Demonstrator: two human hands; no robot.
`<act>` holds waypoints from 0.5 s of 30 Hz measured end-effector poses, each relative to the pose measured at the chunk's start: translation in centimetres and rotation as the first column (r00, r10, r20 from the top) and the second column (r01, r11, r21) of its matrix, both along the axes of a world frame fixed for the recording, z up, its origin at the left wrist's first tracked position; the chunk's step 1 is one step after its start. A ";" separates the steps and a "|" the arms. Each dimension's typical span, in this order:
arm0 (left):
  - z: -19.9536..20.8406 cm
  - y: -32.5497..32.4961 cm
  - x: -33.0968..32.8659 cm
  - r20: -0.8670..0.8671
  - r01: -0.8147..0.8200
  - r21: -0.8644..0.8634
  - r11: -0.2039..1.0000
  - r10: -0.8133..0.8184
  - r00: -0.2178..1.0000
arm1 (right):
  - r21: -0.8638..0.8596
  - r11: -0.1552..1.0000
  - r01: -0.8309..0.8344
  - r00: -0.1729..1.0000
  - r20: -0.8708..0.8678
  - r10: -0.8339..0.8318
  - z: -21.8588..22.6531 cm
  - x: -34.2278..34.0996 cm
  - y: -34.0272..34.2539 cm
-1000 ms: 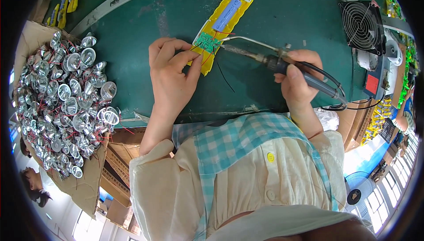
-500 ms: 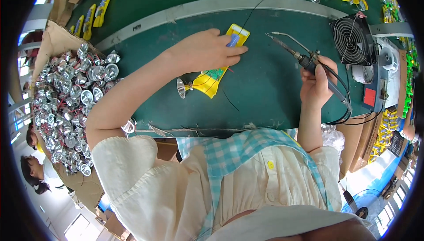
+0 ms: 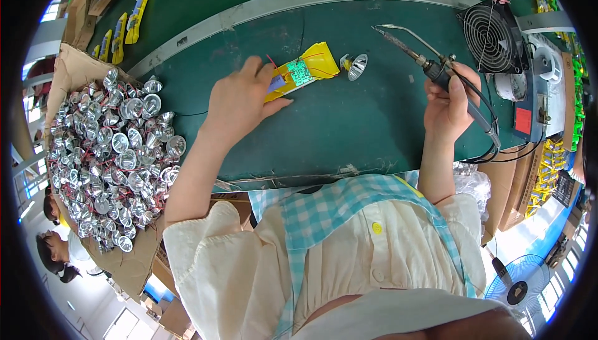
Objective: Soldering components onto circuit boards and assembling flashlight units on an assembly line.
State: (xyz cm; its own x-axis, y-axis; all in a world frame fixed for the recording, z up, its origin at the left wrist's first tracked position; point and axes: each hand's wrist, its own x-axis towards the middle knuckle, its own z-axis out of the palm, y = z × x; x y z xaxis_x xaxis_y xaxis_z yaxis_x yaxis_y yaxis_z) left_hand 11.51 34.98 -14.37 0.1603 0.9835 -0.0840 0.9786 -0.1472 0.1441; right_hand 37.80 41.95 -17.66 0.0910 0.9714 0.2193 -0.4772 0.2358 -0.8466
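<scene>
Fingers (image 3: 251, 66) of the left hand (image 3: 233, 104) are closed on the left end of a yellow casing (image 3: 324, 58), its blue battery (image 3: 276, 83) just beside them, its green circuit board (image 3: 299, 73) farther out. Right of the casing, the right hand (image 3: 450, 113) grips a soldering iron (image 3: 438, 75). Across the green surface (image 3: 349, 134), a reflector (image 3: 357, 67) lies just right of the casing, a black fan (image 3: 495, 36) well right, a carton (image 3: 124, 268) of reflectors left; beyond, a room fan (image 3: 518, 287) stands far right.

Head-worn fisheye, facing down, near workbench (image 3: 355, 137)
</scene>
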 end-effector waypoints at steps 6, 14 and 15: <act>-3.1 0.2 0.2 0.501 -0.273 0.363 0.891 0.061 0.863 | 0.013 0.999 -0.050 0.999 0.012 0.050 -0.2 -0.5 -0.5; -3.6 0.5 2.2 0.738 -0.417 0.123 0.901 0.198 0.645 | -0.089 0.985 -0.146 0.985 0.081 0.154 -0.5 -1.6 -1.3; -3.8 0.6 2.0 0.674 -0.355 0.241 0.903 0.108 0.731 | -0.086 0.980 -0.178 0.979 0.083 0.185 -0.6 -1.7 -1.4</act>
